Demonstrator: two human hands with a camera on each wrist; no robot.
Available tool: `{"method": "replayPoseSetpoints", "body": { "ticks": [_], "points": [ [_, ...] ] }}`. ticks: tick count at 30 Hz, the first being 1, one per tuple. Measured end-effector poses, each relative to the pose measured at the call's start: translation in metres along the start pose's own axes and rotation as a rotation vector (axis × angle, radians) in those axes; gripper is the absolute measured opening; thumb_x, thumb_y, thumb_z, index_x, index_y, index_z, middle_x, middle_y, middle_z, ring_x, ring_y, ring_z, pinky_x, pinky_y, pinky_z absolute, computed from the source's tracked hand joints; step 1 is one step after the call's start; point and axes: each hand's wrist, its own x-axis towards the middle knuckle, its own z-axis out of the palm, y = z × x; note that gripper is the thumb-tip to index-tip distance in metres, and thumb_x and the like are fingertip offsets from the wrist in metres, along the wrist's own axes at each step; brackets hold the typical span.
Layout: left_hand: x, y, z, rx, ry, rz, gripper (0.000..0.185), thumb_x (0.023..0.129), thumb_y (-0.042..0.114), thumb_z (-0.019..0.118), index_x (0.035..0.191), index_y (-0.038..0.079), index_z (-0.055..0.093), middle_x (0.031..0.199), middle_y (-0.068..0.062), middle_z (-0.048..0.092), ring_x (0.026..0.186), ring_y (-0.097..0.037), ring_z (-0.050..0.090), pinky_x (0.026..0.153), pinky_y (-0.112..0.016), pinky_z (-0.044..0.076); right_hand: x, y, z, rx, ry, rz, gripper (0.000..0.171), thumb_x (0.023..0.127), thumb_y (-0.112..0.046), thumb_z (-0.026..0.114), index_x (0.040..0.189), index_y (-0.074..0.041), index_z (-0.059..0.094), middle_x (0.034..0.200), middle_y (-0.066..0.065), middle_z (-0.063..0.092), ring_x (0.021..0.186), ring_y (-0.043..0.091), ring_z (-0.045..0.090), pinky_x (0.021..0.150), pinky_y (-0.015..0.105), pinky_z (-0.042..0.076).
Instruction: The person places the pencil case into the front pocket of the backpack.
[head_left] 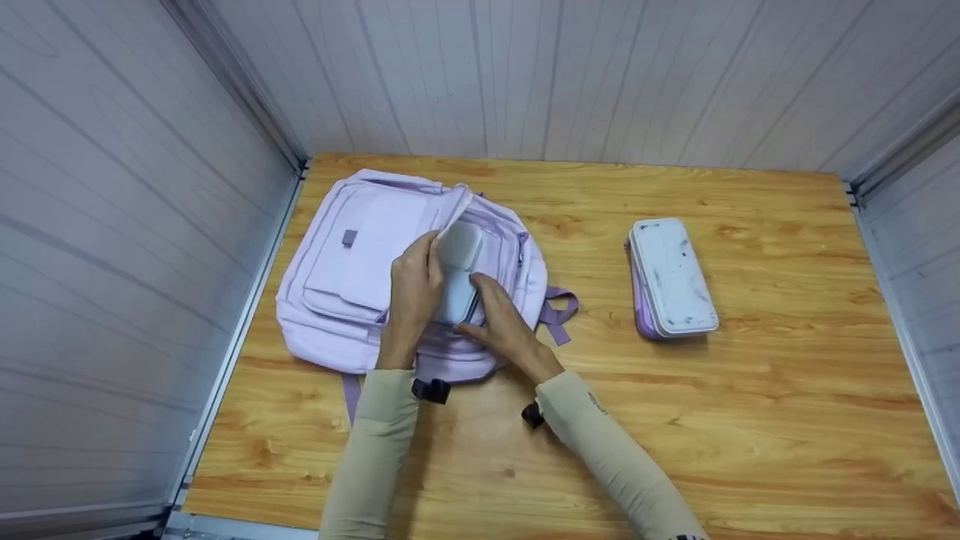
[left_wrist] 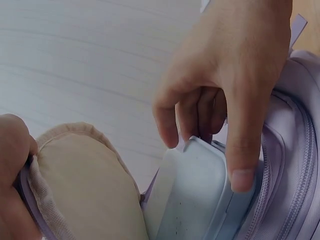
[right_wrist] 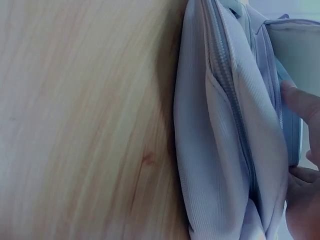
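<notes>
On the wooden bench (head_left: 675, 420), towards its far left corner, a lilac backpack (head_left: 352, 262) is laid flat with its front pockets facing up and its compartment unzipped. The front panel of the backpack is pulled back and held open by the left hand (head_left: 414, 289), whose fingers (left_wrist: 12, 150) are curled round the edge of the flap, so that the pale beige lining is exposed in the left wrist view. A pale blue-white hard case (head_left: 459, 281) is seen partly inside the opened compartment, standing at the mouth with its rounded upper end uncovered. This case is gripped by the right hand (head_left: 499, 319): the thumb is laid down one side and the other fingers (left_wrist: 167, 125) are curled over its top edge, so the hand is closed round it. In the right wrist view, the ribbed side of the backpack (right_wrist: 225, 150) and a closed zip line are shown lying against the bench, with a fingertip resting on the edge of the case (right_wrist: 294, 135).

Well apart, to the right on the bench, a second case (head_left: 671, 277) with a white scuffed lid and a purple base is lying flat. Both forearms are covered by beige sleeves (head_left: 375, 450). Grey panelled walls (head_left: 112, 225) are set around the bench.
</notes>
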Motion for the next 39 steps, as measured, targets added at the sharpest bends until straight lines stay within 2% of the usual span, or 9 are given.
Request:
{"method": "replayPoseSetpoints", "body": {
  "ticks": [6,9,14,21,27,32,39],
  "points": [
    [0.000,-0.001,0.000,0.001,-0.002,-0.003,0.027,0.100,0.010,0.046,0.111,-0.005,0.065,0.109,-0.019,0.069,0.106,-0.030,0.065,0.090,-0.040,0.052,0.003,-0.001,0.004,-0.074,0.063,-0.035,0.076,0.075,-0.028,0.082,0.130,0.007,0.042,0.127,0.023,0.051,0.121,0.034,0.048,0.107,0.041,0.037],
    [0.000,-0.001,-0.001,0.005,0.000,-0.003,0.027,0.100,0.010,0.046,0.111,-0.005,0.065,0.109,-0.020,0.069,0.106,-0.030,0.065,0.090,-0.040,0.052,0.004,-0.001,0.006,-0.101,0.093,-0.048,0.073,0.073,-0.028,0.083,0.126,0.005,0.045,0.117,0.020,0.054,0.110,0.032,0.052,0.099,0.039,0.042],
    [0.000,0.000,-0.001,0.005,-0.008,-0.010,0.026,0.100,0.009,0.046,0.112,-0.006,0.064,0.108,-0.020,0.069,0.106,-0.030,0.065,0.089,-0.040,0.053,0.004,0.000,0.008,-0.087,0.079,-0.050,0.066,0.076,-0.024,0.081,0.124,0.004,0.046,0.105,0.015,0.059,0.099,0.028,0.055,0.089,0.038,0.045],
    [0.000,0.000,0.000,0.011,-0.006,-0.011,0.026,0.100,0.009,0.046,0.111,-0.006,0.065,0.108,-0.020,0.069,0.105,-0.030,0.065,0.088,-0.040,0.053,0.005,-0.001,0.006,0.011,0.037,-0.028,0.056,0.084,-0.015,0.073,0.130,0.004,0.045,0.112,0.017,0.062,0.105,0.029,0.058,0.094,0.039,0.047],
    [0.001,0.001,0.001,0.012,-0.007,-0.014,0.026,0.100,0.008,0.046,0.112,-0.006,0.065,0.108,-0.020,0.069,0.105,-0.030,0.065,0.089,-0.040,0.053,0.008,-0.001,0.006,0.071,0.000,-0.045,0.052,0.087,-0.002,0.065,0.134,0.004,0.042,0.118,0.018,0.062,0.110,0.031,0.059,0.099,0.039,0.046],
    [0.001,0.000,0.001,0.001,-0.001,-0.013,0.027,0.100,0.009,0.047,0.111,-0.006,0.065,0.109,-0.020,0.069,0.105,-0.030,0.065,0.089,-0.040,0.053,0.008,-0.003,0.009,0.018,-0.035,-0.074,0.052,0.086,0.008,0.054,0.137,0.004,0.040,0.127,0.018,0.058,0.121,0.030,0.054,0.107,0.037,0.039],
    [0.001,0.000,0.001,-0.002,-0.002,-0.014,0.027,0.100,0.010,0.046,0.112,-0.005,0.065,0.109,-0.019,0.069,0.106,-0.029,0.065,0.090,-0.039,0.052,0.011,-0.006,0.012,-0.046,-0.062,-0.091,0.059,0.081,0.012,0.046,0.139,0.004,0.039,0.132,0.020,0.054,0.123,0.031,0.052,0.109,0.038,0.037]
  ]
}}
